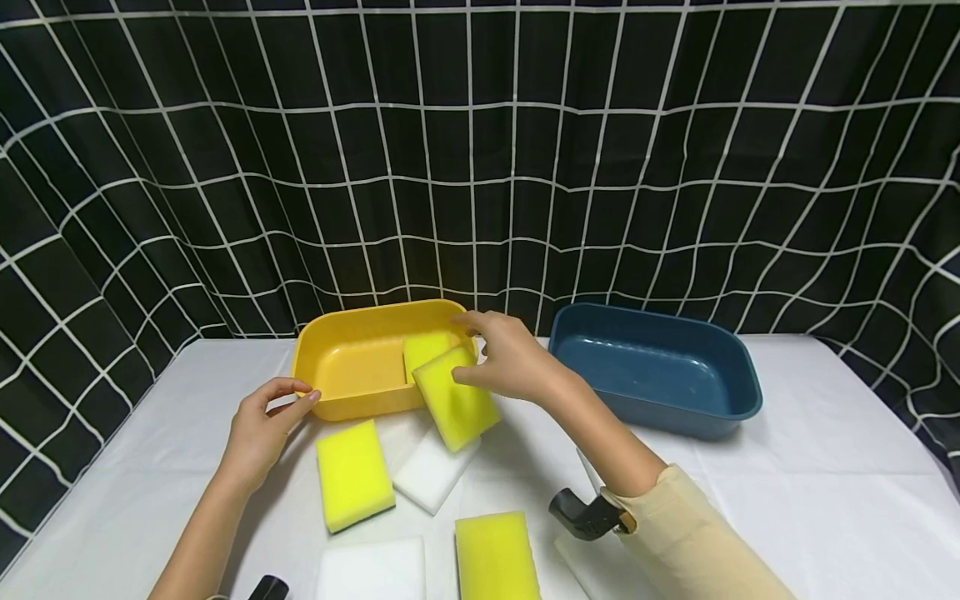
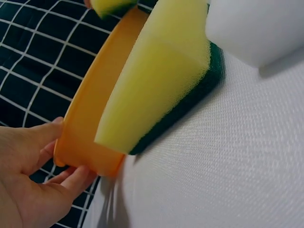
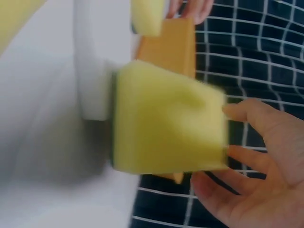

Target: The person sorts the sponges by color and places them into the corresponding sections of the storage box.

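Sponge [image 1: 456, 408] tilts at the thumb of the right hand [image 1: 513, 358], grip unclear, left hand [image 1: 258, 429] pinching the yellow tray [image 1: 367, 405].

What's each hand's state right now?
Left hand: closed, holding the yellow tub by its rim.
Right hand: at the tilted yellow sponge; can't tell whether its grip is closed.

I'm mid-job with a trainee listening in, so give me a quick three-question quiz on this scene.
1. True or false: in the head view, the blue tub stands to the right of the yellow tub.
2. Which hand grips the yellow tub's left end?
3. The right hand holds: A) a white pad; B) a yellow-and-green sponge; C) the blue tub.

Key: 1. True; 2. Left hand; 3. B.
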`<state>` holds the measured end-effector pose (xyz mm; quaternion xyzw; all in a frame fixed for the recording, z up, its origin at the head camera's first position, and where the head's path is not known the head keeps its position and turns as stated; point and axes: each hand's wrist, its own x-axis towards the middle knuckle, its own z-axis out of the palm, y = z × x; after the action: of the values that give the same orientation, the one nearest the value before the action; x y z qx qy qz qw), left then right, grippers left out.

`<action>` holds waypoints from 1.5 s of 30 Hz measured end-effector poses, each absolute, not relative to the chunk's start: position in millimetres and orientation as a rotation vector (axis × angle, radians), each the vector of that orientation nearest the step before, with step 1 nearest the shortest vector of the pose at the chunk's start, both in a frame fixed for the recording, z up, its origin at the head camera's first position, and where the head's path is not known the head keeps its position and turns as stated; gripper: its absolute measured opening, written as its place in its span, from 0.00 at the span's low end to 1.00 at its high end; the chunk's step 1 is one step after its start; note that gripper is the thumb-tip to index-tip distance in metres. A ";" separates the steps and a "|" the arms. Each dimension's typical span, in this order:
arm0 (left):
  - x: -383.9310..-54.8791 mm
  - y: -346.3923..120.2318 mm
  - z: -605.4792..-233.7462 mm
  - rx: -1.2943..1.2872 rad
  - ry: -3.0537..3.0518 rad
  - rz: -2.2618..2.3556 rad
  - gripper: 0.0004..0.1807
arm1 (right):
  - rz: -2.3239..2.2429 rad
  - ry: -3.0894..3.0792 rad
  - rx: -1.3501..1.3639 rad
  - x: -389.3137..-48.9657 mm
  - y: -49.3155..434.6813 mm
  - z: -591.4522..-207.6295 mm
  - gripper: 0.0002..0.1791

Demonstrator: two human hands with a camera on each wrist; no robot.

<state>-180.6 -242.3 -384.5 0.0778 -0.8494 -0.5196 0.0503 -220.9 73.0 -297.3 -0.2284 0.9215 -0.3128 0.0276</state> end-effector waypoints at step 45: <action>-181.5 -241.8 -383.7 0.228 -2.560 -1.618 0.19 | -0.639 2.773 -0.733 -232.3 60.4 -241.2 0.18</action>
<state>-181.5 -241.8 -383.7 0.0751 -0.8418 -0.5320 0.0525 -232.3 60.4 -241.2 -0.2481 0.9388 -0.2163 0.1016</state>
